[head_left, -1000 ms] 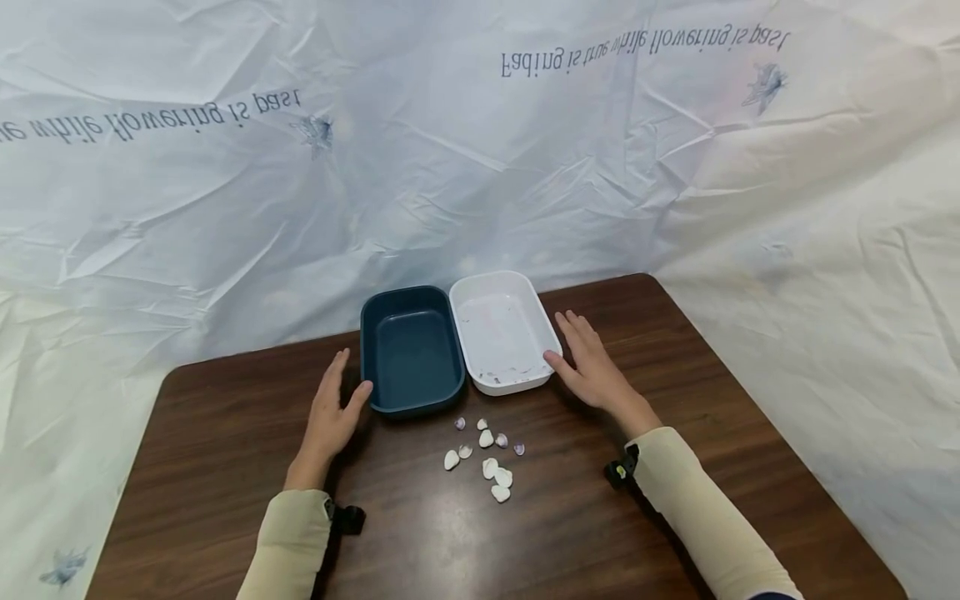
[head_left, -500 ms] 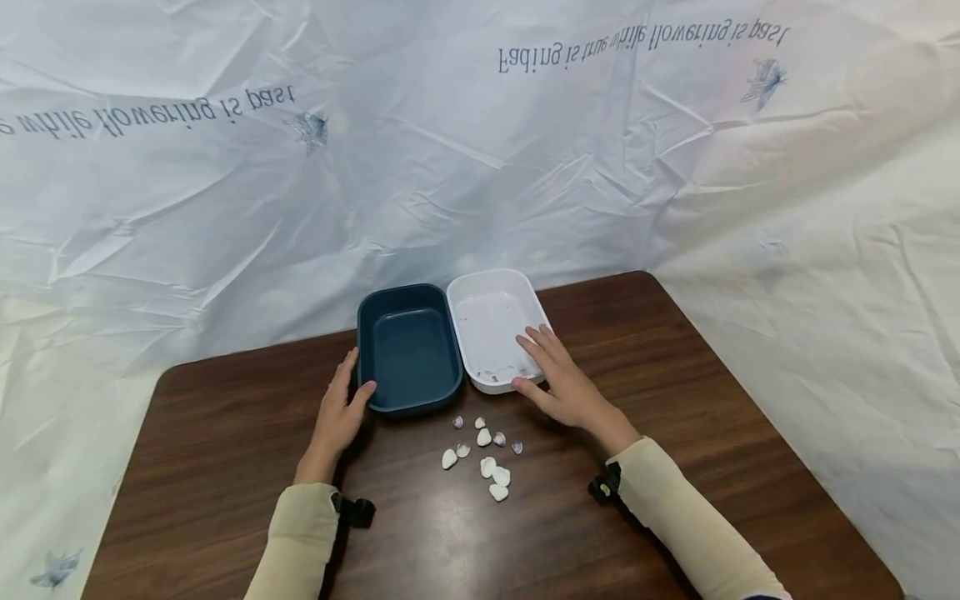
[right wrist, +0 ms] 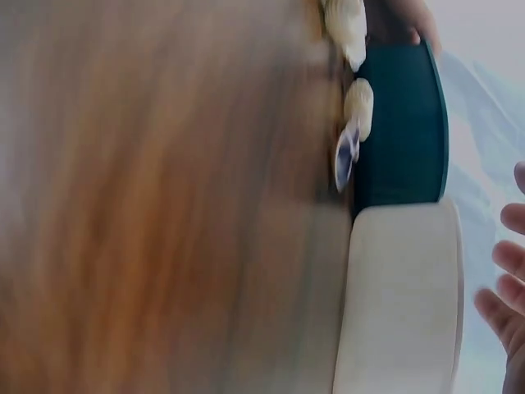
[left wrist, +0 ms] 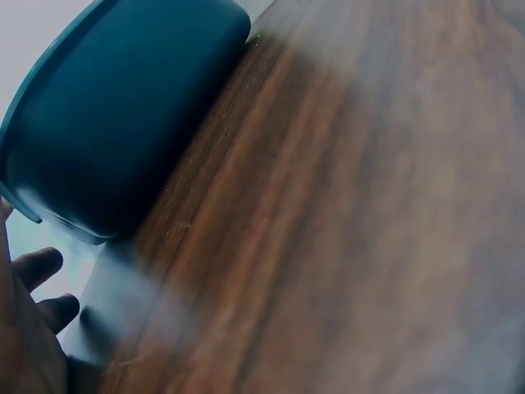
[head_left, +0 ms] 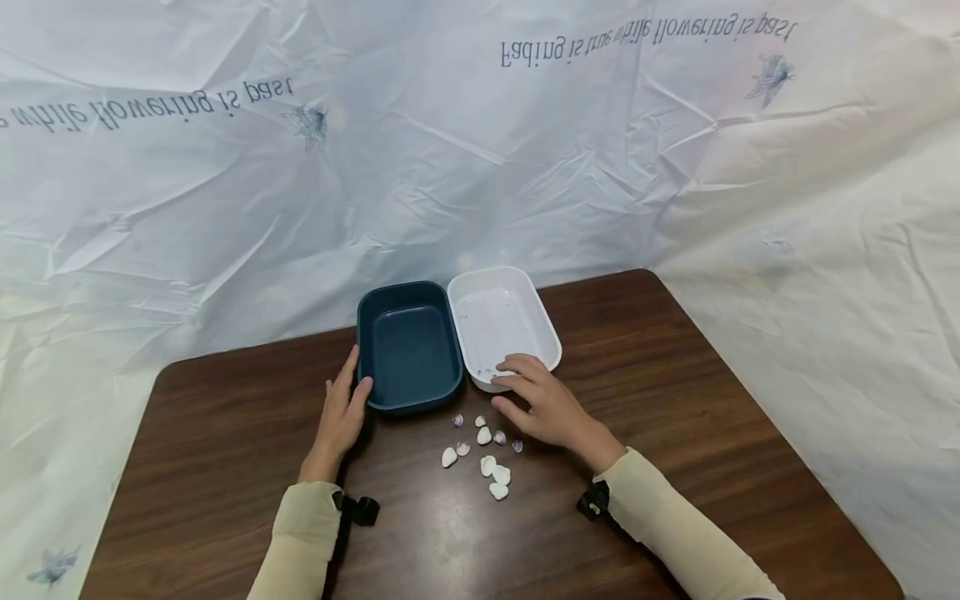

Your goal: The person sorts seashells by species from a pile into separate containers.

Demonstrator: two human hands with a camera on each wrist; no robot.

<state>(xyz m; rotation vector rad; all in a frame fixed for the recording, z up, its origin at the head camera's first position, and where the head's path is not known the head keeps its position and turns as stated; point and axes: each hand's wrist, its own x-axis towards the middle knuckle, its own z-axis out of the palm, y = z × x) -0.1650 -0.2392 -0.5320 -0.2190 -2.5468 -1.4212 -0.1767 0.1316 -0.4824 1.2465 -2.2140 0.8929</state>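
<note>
In the head view, my left hand (head_left: 341,425) lies along the left side of a dark teal rectangular dish (head_left: 408,354), its thumb at the front corner of the rim. The left wrist view has the dish's outer wall (left wrist: 123,123) large, with fingers (left wrist: 39,267) beyond it. Over the near end of a white dish (head_left: 504,312) is my right hand (head_left: 551,408), fingers loosely bent and holding nothing; it covers part of the near rim. Small white and purple seashells (head_left: 484,436) are scattered on the table in front of both dishes. Right wrist view: shells (right wrist: 346,156) before the dishes.
The two dishes stand side by side near the back edge of a brown wooden table (head_left: 420,542). Dark specks (head_left: 487,372) lie in the white dish's near end. A pale printed cloth (head_left: 450,167) hangs behind the table and at its sides.
My right hand has moved left and toward me, from the white dish's right side to over its near end. My left hand has come slightly closer to the teal dish. The shells stay put.
</note>
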